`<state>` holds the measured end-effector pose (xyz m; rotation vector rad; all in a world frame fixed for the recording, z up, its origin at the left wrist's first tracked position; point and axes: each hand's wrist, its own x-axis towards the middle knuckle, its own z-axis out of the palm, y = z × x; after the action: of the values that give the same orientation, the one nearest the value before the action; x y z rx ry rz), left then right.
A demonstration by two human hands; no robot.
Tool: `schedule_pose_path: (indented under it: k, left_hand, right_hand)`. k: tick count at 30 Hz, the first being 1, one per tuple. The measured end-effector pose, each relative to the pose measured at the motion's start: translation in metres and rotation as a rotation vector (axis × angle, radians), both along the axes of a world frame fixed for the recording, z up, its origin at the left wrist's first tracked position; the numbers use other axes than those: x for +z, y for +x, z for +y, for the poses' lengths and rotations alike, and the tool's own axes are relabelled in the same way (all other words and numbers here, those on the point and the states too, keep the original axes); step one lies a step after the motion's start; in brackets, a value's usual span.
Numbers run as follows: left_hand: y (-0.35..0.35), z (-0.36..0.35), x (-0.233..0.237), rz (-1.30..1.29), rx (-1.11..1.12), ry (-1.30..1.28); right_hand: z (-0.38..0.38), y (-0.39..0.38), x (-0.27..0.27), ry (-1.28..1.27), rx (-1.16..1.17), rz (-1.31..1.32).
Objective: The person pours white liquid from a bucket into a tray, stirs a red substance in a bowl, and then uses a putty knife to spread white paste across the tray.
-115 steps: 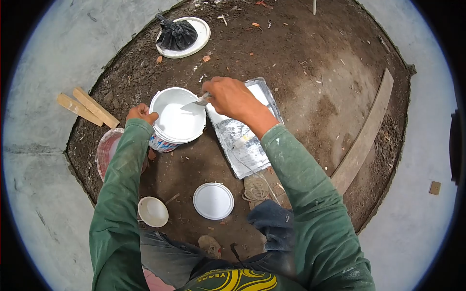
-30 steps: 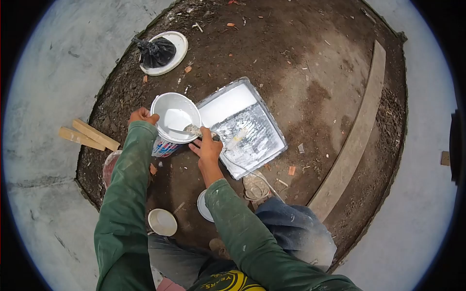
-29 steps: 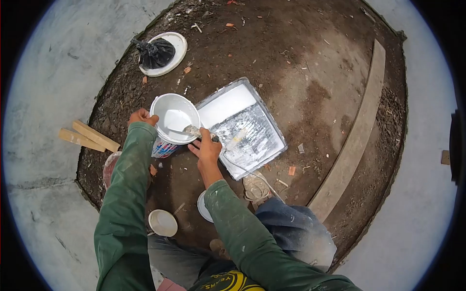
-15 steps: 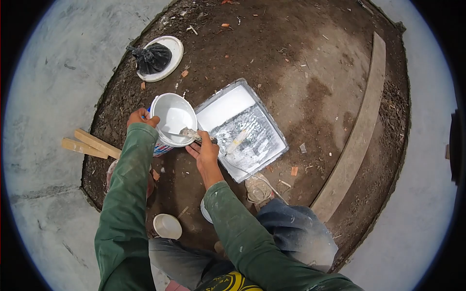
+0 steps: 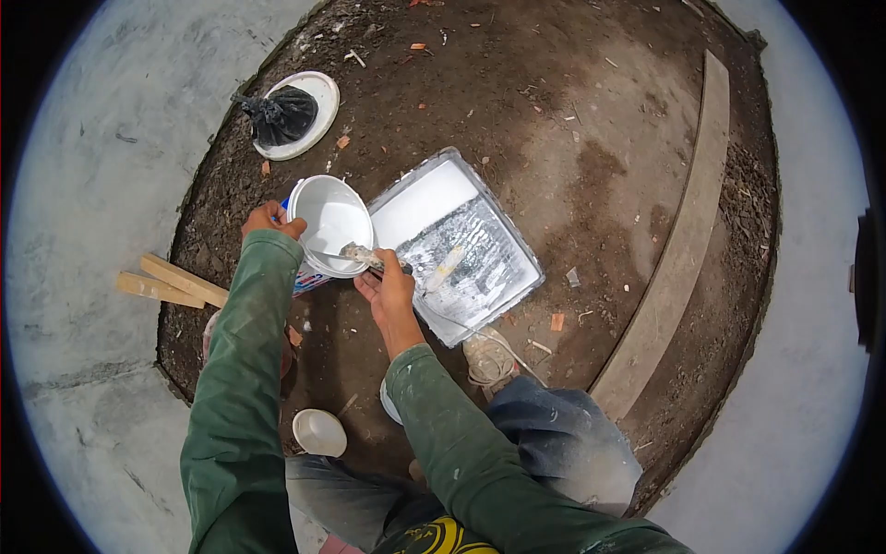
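Observation:
A white bucket (image 5: 337, 217) is tilted toward me, its white inside showing. At its left rim is my left hand (image 5: 269, 222), fingers wrapped over the edge. My right hand (image 5: 389, 288) holds a small tool with a paint-crusted handle (image 5: 362, 255) at the bucket's near right rim; a thin metal part of it reaches left across the opening. Just right of the bucket lies a paint tray (image 5: 461, 245), with white paint in its upper left part and a streaked grey-white surface below. A yellowish-white handle (image 5: 447, 269) shows over the tray.
A white lid (image 5: 318, 97) with a black plastic bag (image 5: 282, 115) lies at the upper left. Wooden pieces (image 5: 180, 277) are at the left, a small white bowl (image 5: 319, 432) near my legs. A long board (image 5: 681, 249) crosses the dirt at the right.
The view has shifted slightly, so the lid, tray and board appear a little displaced. Both hands keep their holds, and the bucket stays nearly in the same pose.

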<state>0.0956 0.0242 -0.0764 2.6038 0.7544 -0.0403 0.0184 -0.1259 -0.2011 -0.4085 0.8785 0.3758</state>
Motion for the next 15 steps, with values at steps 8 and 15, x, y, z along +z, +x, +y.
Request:
schedule_pose_path:
  k: [8, 15]
  left_hand:
    - [0.0031, -0.0017, 0.0019, 0.018, -0.003, 0.009]
    - [0.0067, -0.0074, 0.0012, 0.038, -0.013, 0.012]
  right_hand:
    - [-0.0015, 0.0018, 0.0071, 0.040, -0.024, -0.008]
    - [-0.0028, 0.0016, -0.0008, 0.060, -0.037, 0.005]
